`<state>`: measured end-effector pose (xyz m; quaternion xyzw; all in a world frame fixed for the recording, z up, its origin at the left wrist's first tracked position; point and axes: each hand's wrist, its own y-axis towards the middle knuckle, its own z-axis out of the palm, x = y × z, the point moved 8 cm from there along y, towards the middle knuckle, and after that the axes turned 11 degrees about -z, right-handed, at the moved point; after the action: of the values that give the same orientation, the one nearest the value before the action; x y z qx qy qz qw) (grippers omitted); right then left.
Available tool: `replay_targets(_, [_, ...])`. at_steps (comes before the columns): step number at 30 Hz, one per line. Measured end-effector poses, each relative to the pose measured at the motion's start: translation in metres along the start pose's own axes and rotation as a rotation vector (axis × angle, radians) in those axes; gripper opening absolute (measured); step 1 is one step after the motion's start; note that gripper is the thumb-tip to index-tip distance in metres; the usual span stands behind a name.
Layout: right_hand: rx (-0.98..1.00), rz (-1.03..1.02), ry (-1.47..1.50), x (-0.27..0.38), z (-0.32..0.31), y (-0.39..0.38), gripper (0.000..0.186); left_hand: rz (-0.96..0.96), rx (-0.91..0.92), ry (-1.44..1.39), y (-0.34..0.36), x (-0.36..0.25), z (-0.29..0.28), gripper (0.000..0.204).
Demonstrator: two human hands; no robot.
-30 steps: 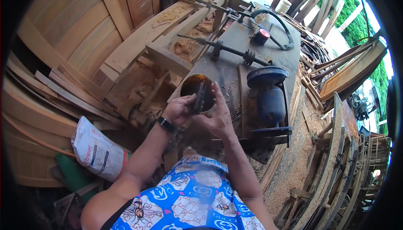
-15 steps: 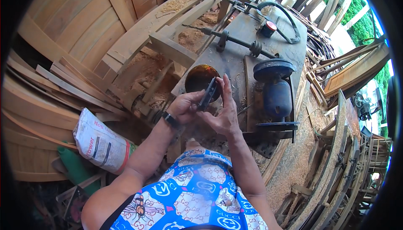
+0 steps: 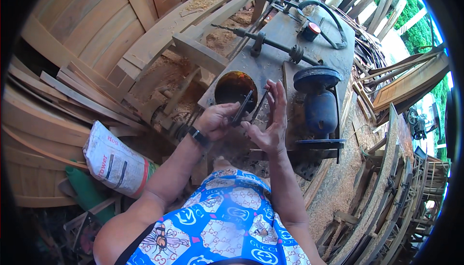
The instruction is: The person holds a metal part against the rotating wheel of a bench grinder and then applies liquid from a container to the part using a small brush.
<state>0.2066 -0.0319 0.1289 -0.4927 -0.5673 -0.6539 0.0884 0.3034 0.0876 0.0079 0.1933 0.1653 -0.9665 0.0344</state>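
My left hand (image 3: 216, 121), with a dark band on its wrist, pinches a dark flat bar (image 3: 244, 106), which points up and away. My right hand (image 3: 270, 125) holds a thin dark strip (image 3: 261, 103) between thumb and fingertips. A gap separates the strip from the bar, and both look like metal, though their exact kind I cannot make out. Just behind them on the bench is a round container (image 3: 223, 82) with a dark inside and orange-yellow marks along its inner wall. The hands partly cover its near side.
A blue motor (image 3: 320, 112) with a pulley stands right of my hands on the bench (image 3: 270, 64). Beyond lie a shaft with a drill bit (image 3: 232, 30), a red-topped can (image 3: 311, 31) and a curved dark hose (image 3: 344, 35). A white sack (image 3: 116, 161) leans at left near wooden panels.
The dark piece has come apart into two: my right hand has moved right with the thin strip, while my left hand keeps the flat bar.
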Motion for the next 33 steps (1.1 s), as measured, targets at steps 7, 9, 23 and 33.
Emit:
replay_targets(7, [0.258, 0.042, -0.307, 0.003, 0.012, 0.002, 0.125, 0.044, -0.116, 0.031, -0.004, -0.003, 0.003, 0.024])
replay_targets(9, [0.271, 0.057, -0.303, 0.006, 0.015, 0.004, 0.125, 0.053, -0.145, 0.046, -0.004, -0.004, 0.003, 0.023])
replay_targets(23, [0.148, 0.008, -0.174, 0.010, 0.006, 0.007, 0.116, 0.029, -0.141, 0.032, -0.009, -0.009, -0.028, 0.025])
replay_targets(33, [0.201, 0.049, -0.211, -0.013, 0.017, -0.007, 0.121, 0.063, -0.014, -0.029, -0.007, -0.015, -0.001, 0.026])
